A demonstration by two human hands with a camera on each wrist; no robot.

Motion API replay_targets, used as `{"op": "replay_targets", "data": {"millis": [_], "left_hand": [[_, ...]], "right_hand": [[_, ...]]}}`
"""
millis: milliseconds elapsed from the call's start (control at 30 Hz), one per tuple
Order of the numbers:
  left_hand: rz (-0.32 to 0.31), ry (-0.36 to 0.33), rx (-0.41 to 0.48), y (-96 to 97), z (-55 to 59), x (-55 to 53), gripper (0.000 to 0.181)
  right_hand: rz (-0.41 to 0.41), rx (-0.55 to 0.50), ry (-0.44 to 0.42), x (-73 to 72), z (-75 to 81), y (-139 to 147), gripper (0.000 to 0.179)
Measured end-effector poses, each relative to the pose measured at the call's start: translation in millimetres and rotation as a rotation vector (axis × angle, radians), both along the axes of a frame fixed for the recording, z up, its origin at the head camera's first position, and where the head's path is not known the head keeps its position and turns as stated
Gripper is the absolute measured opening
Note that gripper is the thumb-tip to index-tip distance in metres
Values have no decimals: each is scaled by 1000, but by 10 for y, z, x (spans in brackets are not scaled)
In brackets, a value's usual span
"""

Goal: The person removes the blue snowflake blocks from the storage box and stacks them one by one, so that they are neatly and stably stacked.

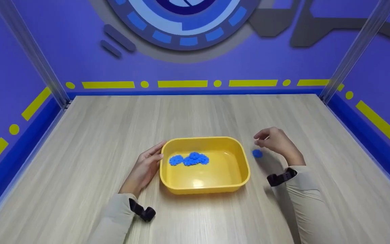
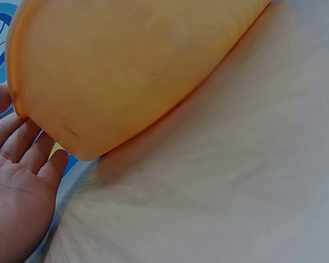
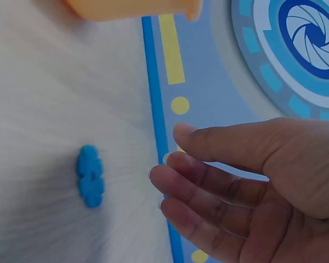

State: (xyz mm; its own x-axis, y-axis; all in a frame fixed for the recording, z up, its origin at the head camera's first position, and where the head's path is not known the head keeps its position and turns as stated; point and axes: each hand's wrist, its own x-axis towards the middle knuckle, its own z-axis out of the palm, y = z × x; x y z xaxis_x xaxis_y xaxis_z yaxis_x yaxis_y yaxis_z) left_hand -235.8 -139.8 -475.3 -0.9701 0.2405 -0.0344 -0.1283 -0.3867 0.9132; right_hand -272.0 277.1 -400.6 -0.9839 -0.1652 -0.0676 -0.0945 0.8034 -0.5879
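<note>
My left hand (image 1: 146, 168) holds the left wall of a yellow plastic tub (image 1: 205, 190), its thumb at the rim and its fingers along the outside. In the left wrist view the tub's outer wall (image 2: 137, 71) fills the top. Several blue notched, flower-shaped plastic discs (image 1: 193, 159) lie together in the tub's left half, some overlapping. To the right of the tub, one more blue disc (image 1: 257, 153) lies on the table. Just above it hovers my right hand (image 1: 278, 142), with loosely bent fingers and nothing between them. The right wrist view shows the disc (image 3: 91, 176) apart from the fingertips.
A pale wood-grain table (image 1: 113, 118) carries everything. Blue-purple printed walls (image 1: 188, 73) enclose it at the back and both sides, with metal posts (image 1: 357, 51) at the back corners. A dark strap with a camera (image 1: 281, 177) sits on each wrist.
</note>
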Motion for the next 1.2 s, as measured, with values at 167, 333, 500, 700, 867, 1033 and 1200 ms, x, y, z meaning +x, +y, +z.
{"op": "replay_targets", "data": {"millis": [167,333,500,700,867,1033,1200], "left_hand": [[-13,8,5,-3,-6,2,57],[-13,10,3,-7,3,-1,56],[-12,12,-4,-5,0,-2,56],[-8,9,-10,-3,-1,0,56],[-8,8,-6,-7,-1,-5,56],[-9,8,-6,-6,-3,-6,56],[-8,3,5,2,0,3,56]], "right_hand": [[11,9,5,-14,143,-128,26],[43,9,36,-27,277,-286,23],[96,14,61,-31,376,-459,22],[182,28,104,-42,450,-674,20],[209,27,66,-40,473,-880,21],[252,43,26,-46,444,-1104,22],[346,70,17,-69,365,-1286,22]]}}
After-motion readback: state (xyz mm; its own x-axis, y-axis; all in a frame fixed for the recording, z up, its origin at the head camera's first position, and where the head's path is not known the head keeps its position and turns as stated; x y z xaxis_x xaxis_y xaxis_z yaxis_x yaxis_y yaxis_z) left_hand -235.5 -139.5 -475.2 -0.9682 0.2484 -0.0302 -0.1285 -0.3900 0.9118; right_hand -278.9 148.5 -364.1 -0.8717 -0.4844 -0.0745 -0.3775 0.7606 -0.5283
